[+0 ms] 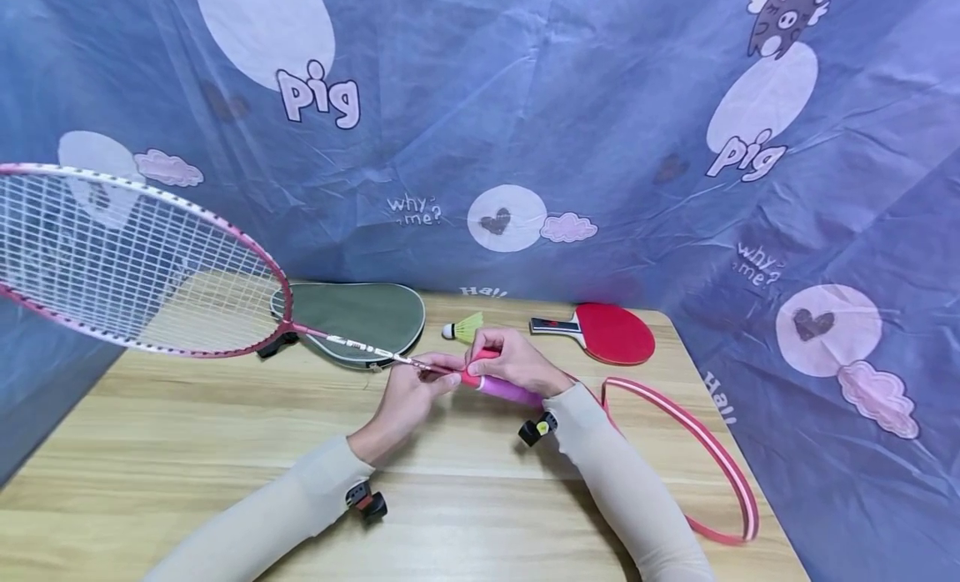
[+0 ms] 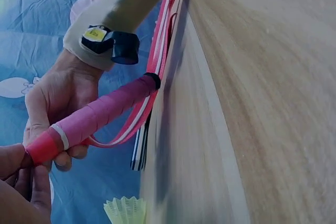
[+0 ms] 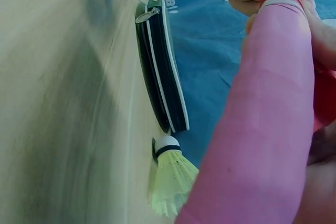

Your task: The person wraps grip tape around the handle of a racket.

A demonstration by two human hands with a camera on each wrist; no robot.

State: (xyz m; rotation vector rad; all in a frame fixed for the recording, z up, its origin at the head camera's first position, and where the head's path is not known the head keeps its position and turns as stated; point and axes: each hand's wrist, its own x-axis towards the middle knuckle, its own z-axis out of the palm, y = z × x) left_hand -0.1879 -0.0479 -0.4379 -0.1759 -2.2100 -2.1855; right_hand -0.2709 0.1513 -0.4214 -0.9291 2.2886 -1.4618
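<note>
A badminton racket [image 1: 302, 328] is held above the table, its strung head to the left and its pink-wrapped handle [image 1: 510, 391] to the right. My left hand [image 1: 408, 396] pinches the racket where the shaft meets the red top of the handle. With thumb and fingers, my right hand [image 1: 512, 362] pinches red grip tape [image 1: 491, 353] against that red end. Below a thin white band [image 2: 61, 136], the pink wrap [image 2: 105, 106] runs down to a black butt cap [image 2: 153, 80]. The tape's long tail [image 1: 712, 444], red with a white stripe, loops onto the table at the right.
Toward the back of the wooden table lie a green zipped racket case [image 1: 367, 315], a yellow shuttlecock [image 1: 463, 327] and a red table tennis bat [image 1: 618, 333]. A blue printed cloth [image 1: 420, 140] hangs behind and along the sides.
</note>
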